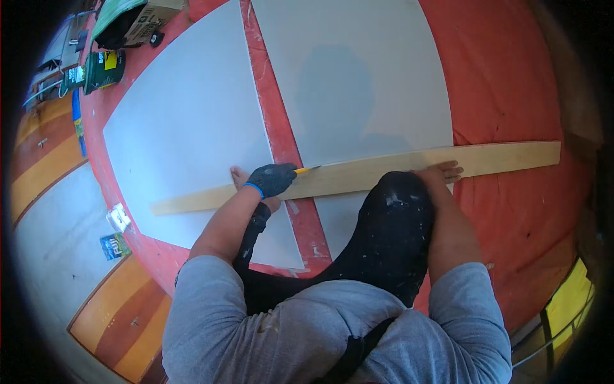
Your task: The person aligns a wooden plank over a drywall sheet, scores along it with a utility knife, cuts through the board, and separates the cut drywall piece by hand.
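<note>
Your plank (511, 159) is long, straight and pale yellow wood, with a smooth face. It lies slantwise across two white boards (185, 121) (358, 77) and the red strip between them, its right end reaching out over the red sheet (511, 83). Your left hand (272, 180), in a dark glove with a blue cuff, is closed around a slim yellow tool (307, 169), its thin tip pointing right, at the plank's far edge. Your right hand (444, 171) is bare and open, resting on the plank just beyond your right knee (400, 195), fingers stretched out to the right and slightly apart. Your bare foot (238, 177) is by the gloved hand, over the plank; the glove hides part of it.
</note>
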Tool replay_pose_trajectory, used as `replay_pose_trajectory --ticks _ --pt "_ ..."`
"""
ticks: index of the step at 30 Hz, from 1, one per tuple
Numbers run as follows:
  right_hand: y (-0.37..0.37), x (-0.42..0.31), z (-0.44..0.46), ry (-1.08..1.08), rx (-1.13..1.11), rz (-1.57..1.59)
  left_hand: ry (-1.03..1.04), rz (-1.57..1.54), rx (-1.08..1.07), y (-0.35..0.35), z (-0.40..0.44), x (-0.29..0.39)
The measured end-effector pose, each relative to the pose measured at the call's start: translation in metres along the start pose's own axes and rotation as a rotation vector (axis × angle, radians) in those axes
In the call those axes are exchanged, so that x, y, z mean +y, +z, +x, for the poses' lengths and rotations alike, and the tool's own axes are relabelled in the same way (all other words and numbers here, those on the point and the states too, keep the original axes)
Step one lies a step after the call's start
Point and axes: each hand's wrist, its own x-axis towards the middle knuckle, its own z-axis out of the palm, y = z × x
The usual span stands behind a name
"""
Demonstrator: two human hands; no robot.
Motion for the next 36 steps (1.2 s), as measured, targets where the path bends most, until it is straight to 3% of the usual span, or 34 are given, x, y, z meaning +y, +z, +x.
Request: replay_pose_trajectory --ticks 7,11,14,16,19,20,22,24,28,31,36 --pt "-0.003 -0.002 -0.007 0.003 0.001 0.035 -0.012 0.276 -0.026 0.014 -0.015 -0.03" --pt "-0.013 -0.002 -0.016 0.013 -0.003 0.075 -0.043 0.248 0.043 0.027 -0.013 -0.047" --pt "-0.016 0.0 -0.019 0.004 -0.026 0.093 -0.133 0.163 -0.134 -0.01 -0.024 -0.04" --pt "-0.036 -0.005 -0.031 -0.074 -0.131 0.142 -0.221 0.137 -0.196 -0.045 -0.029 -0.022" --pt "-0.031 0.0 -0.037 -0.026 -0.102 0.193 0.038 0.002 0.07 -0.05 0.001 0.031" --pt "-0.029 -0.001 -0.034 0.003 -0.059 0.203 0.315 0.132 0.116 -0.045 0.022 0.041" --pt "-0.038 0.002 -0.036 -0.002 -0.114 0.205 0.45 0.02 0.198 -0.043 0.072 0.103" --pt "-0.042 0.005 -0.04 -0.006 -0.149 0.214 0.243 -0.163 0.058 -0.074 0.107 0.201" --pt "-0.053 0.006 -0.049 -0.02 -0.137 0.252 0.508 -0.134 0.153 -0.064 0.172 0.281" --pt "-0.055 0.005 -0.044 -0.004 -0.175 0.205 0.627 0.0 0.214 -0.041 0.218 0.31" --pt "-0.051 0.007 -0.046 -0.017 -0.165 0.199 0.487 -0.126 0.183 -0.04 0.22 0.32"
